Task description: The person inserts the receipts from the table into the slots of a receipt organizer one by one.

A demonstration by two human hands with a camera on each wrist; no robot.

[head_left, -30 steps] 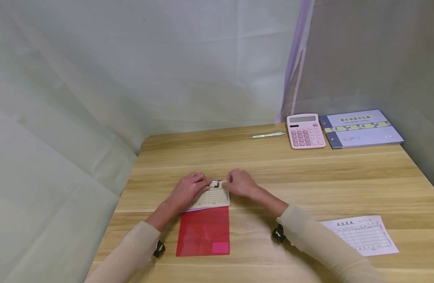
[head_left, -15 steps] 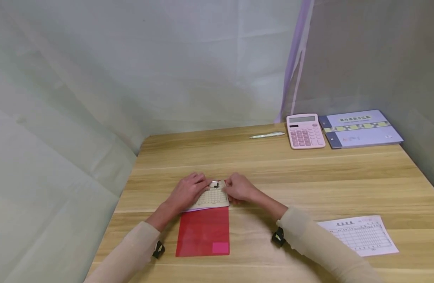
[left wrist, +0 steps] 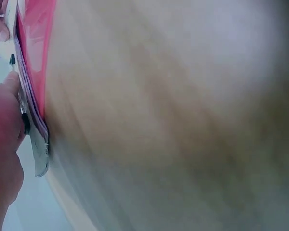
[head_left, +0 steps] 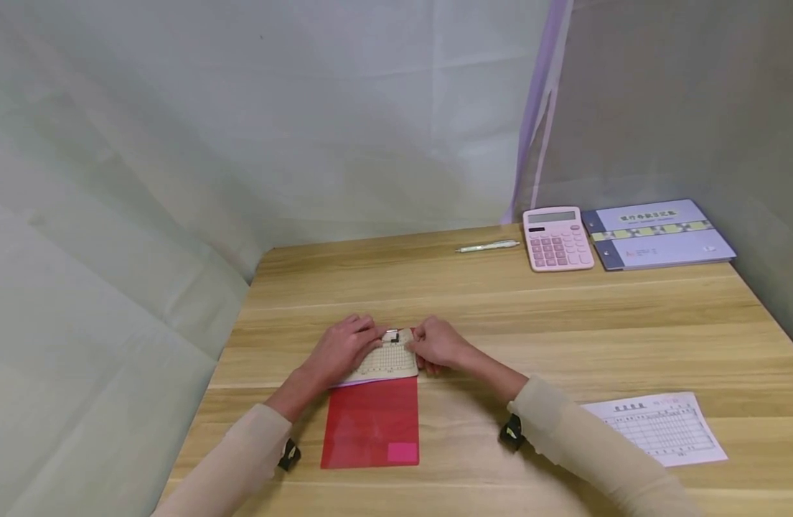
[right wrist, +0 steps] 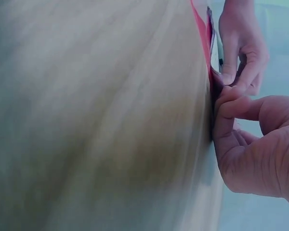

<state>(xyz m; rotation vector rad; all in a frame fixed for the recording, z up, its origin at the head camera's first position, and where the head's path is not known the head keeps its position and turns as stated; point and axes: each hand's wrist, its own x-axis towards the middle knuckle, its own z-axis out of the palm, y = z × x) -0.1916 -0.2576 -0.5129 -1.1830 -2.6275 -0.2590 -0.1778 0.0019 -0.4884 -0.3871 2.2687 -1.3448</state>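
Note:
A red clip folder (head_left: 370, 424) lies flat, with a stack of beige printed forms (head_left: 386, 362) over its far half. At the stack's far edge sits the folder's metal clip (head_left: 392, 337), which has a black part. My left hand (head_left: 347, 350) lies over the stack's left side, thumb and forefinger gripping the clip. On the other side, my right hand (head_left: 440, 343) pinches the right edge of the forms, its other fingers curled. In the right wrist view, the right hand (right wrist: 255, 154) hides part of the stack's edge.
A loose printed form (head_left: 667, 427) lies at the right, partly under the right forearm. A pen (head_left: 488, 246), a pink calculator (head_left: 558, 240) and a blue-grey ledger (head_left: 657, 235) line the back of the wooden table (head_left: 331, 283). Pale curtains hang behind it.
My right hand has shifted slightly toward me along the right edge of the forms, its fingers curling in. The left hand, folder and clip have stayed in place.

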